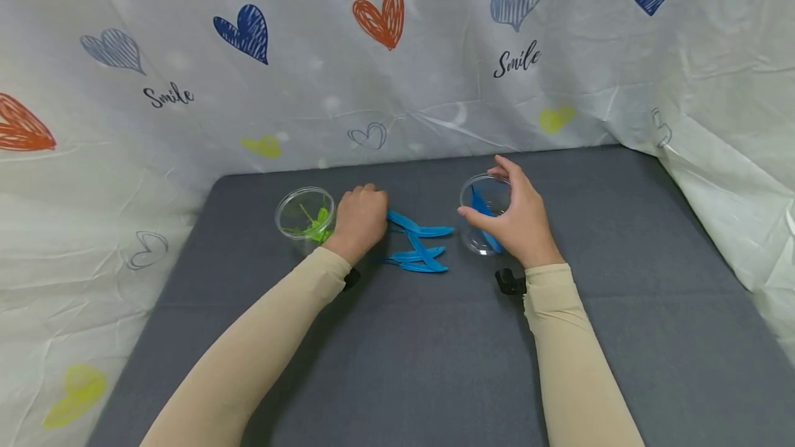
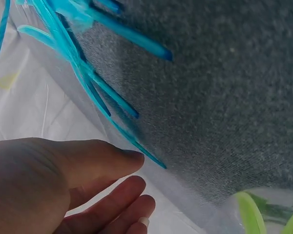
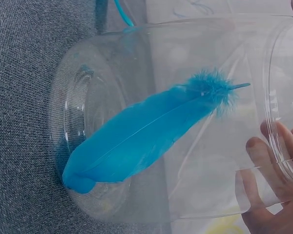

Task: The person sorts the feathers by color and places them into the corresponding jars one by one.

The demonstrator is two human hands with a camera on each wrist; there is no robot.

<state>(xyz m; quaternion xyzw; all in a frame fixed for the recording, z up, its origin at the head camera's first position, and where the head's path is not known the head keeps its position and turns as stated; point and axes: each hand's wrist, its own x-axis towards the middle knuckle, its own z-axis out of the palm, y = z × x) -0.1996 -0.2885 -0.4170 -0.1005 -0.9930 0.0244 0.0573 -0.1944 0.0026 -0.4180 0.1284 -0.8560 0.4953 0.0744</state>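
Note:
Several blue feathers [image 1: 421, 231] lie crossed on the cloth between my hands. My left hand [image 1: 361, 218] is at their left ends. In the left wrist view its thumb [image 2: 115, 158] is beside a thin quill, and its bent fingers [image 2: 117, 204] show a gap below the thumb with nothing visible in it. My right hand [image 1: 518, 219] holds a clear plastic cup [image 1: 467, 236] near the rim, thumb on the near side and fingers round the far side. Inside that cup a blue feather [image 3: 132, 139] leans, quill end up.
A second clear cup [image 1: 279, 216] with green feathers [image 1: 320, 223] stands just left of my left hand. Dark grey cloth [image 1: 397, 364] covers the table. Behind it hangs a white sheet [image 1: 435, 95] printed with hearts.

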